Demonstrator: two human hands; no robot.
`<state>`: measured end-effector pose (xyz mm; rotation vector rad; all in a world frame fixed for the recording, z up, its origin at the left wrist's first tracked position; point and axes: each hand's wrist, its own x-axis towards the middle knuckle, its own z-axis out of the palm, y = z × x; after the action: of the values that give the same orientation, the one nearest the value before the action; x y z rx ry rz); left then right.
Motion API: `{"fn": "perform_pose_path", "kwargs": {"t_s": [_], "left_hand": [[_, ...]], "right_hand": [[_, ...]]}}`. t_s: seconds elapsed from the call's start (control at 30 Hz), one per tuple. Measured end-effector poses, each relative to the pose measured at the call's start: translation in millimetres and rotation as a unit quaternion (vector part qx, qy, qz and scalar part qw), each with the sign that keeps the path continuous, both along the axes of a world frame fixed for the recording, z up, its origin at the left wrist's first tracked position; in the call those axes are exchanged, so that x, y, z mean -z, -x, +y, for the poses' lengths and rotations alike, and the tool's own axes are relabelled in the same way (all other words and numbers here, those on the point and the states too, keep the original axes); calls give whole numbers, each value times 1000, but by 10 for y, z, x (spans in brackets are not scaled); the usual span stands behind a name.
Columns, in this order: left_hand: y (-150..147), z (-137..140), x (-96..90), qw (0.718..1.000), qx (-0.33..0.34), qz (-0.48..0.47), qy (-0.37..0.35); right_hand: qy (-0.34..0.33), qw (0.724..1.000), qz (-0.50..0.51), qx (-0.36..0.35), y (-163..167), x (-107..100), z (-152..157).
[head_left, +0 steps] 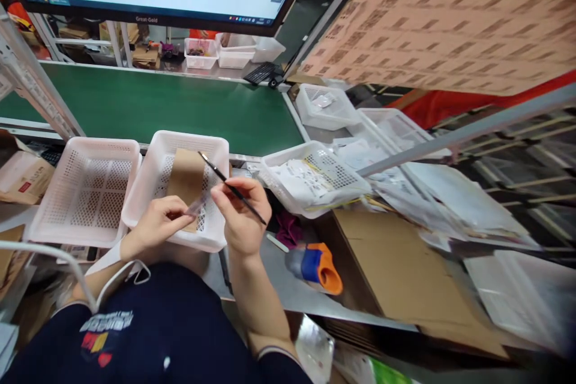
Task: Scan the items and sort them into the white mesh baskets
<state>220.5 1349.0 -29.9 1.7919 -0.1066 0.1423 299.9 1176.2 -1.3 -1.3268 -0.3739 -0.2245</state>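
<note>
Nearest to us is our own dark navy shirt with a small red and yellow logo, and above it our two hands meet over the workbench. Our left hand pinches a small clear plastic sleeve, thin and see-through; its contents are too blurred to tell. Our right hand touches the same sleeve and grips a thin black stick-like tool, which slants up to the left.

Both hands hover over the near rim of a white perforated plastic basket that holds a flat brown cardboard piece. Just beside it on the left stands another white perforated basket. To the right, a third white basket, tilted, holds printed paper sheets. A blue and orange bottle-like item lies near our right forearm.
</note>
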Motion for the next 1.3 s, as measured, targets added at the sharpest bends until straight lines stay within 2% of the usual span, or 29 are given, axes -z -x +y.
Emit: {"fn": "perform_pose_path", "kwargs": {"t_s": [0.13,0.27,0.33,0.4,0.5,0.53,0.6,0.67,0.73,0.8,0.9,0.97,1.03,1.2,1.3], "left_hand": [[6,31,-6,998,28,46,7],[-6,52,14,998,14,48,-28],[-9,78,38,999,-20,30,-37],[-12,122,66,996,-83,0,-35],[-47,195,97,982,-164,-68,-63],[-66,208,102,979,-159,-92,-86],[-106,209,100,978,-93,-129,-137],[-141,187,94,974,-15,-145,-173],[-171,172,87,970,17,-156,-184],[-193,182,74,970,7,-167,-175],[-191,206,33,977,-34,-163,-136],[-161,183,3,983,-61,-146,-92],[-130,121,-4,987,-86,-130,-34],[-163,9,100,981,-145,-99,76],[-175,27,145,983,-134,-73,103]], "right_hand": [[-21,999,-13,40,-248,48,19],[-31,997,1,72,-387,140,0],[-21,996,13,85,-410,193,-39],[2,996,23,88,-415,246,-100],[50,993,-19,105,-392,293,-214],[72,990,-50,112,-374,295,-245],[134,978,-127,99,-323,283,-281],[203,958,-202,28,-268,276,-273],[250,936,-239,-66,-224,301,-230],[253,934,-210,-141,-189,361,-176],[177,961,-85,-197,-118,465,-114],[116,973,-25,-197,-47,507,-91],[83,980,7,-178,23,522,-78],[72,983,80,-151,76,547,-47],[61,981,102,-156,89,573,-7]]}}
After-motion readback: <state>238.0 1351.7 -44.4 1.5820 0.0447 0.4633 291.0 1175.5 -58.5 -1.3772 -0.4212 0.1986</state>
